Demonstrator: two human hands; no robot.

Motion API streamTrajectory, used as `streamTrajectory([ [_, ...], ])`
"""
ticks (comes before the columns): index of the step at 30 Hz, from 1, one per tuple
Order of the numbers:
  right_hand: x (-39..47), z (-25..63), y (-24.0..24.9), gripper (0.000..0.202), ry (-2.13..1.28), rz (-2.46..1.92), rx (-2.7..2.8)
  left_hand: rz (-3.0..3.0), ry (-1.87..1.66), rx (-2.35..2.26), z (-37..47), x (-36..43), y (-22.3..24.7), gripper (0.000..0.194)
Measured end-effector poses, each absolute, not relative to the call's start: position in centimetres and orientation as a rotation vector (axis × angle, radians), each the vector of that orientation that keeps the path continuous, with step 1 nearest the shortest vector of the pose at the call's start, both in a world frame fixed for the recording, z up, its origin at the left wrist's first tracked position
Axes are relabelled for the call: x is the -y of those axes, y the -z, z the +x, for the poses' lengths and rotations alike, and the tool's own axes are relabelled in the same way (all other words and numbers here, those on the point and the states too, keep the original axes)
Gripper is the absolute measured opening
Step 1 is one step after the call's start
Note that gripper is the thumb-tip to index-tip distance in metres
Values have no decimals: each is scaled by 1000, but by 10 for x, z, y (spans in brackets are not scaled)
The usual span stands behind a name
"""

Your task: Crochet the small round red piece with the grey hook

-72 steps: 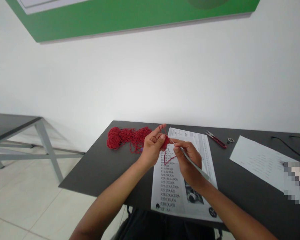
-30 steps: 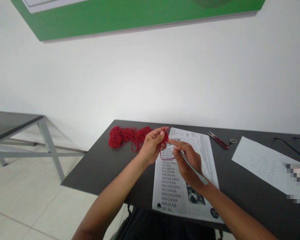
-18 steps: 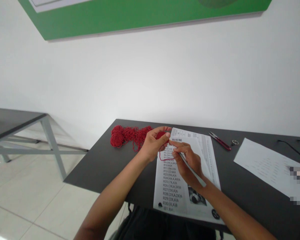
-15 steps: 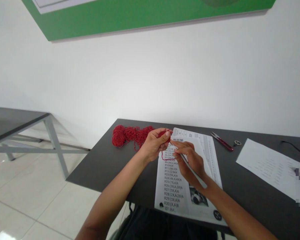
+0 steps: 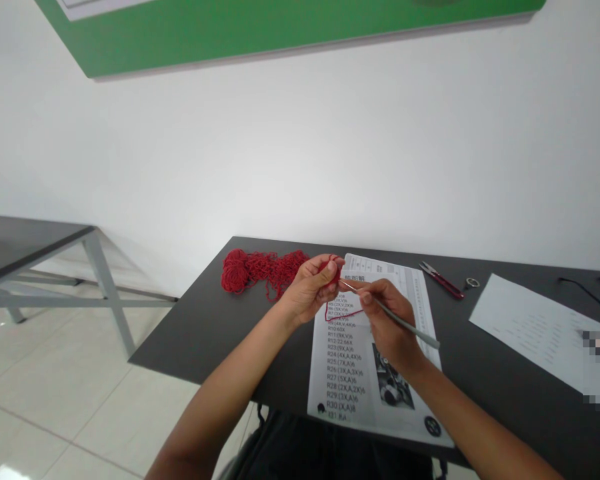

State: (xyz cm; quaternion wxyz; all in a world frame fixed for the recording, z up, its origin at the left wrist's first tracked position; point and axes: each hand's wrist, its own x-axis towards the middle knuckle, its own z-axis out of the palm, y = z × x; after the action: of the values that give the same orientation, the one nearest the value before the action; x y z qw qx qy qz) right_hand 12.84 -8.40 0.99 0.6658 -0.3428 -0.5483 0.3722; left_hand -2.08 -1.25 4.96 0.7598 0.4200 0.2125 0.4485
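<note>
Pinched in my left hand is a small piece of red crochet work, mostly covered by the fingers. My right hand is closed around a crochet hook with a grey handle, its thin metal tip meeting the red piece. A strand of red yarn hangs below the piece and loops across to my right fingers. Left of my hands, a tangled heap of red yarn lies on the dark table. Beneath both hands is a printed pattern sheet with rows of text and a photo.
Red thread snips and a small metal ring lie to the right of the pattern. Beyond them are another paper sheet and a dark cable-like item. A second table stands at the left, and a white wall rises behind.
My right hand has moved slightly right and turned, so the hook lies flatter and more of its metal shaft shows. The left hand keeps its hold on the red piece.
</note>
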Motion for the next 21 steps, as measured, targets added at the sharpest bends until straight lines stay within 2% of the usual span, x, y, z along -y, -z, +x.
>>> streamTrajectory([
  [5, 70, 131, -10, 18, -945, -671, 1078, 995, -1110, -517, -11, 15, -40, 52],
  [12, 64, 138, -15, 18, -1033, -624, 1007, 1381, -1343, -546, -12, 7, -31, 40],
  [16, 62, 141, -13, 21, -1027, -630, 1022, 1651, -1403, -582, -14, 13, -33, 23],
  [21, 65, 141, -12, 21, -908, -772, 1096, 1738, -1445, -745, -13, 20, -30, 27],
])
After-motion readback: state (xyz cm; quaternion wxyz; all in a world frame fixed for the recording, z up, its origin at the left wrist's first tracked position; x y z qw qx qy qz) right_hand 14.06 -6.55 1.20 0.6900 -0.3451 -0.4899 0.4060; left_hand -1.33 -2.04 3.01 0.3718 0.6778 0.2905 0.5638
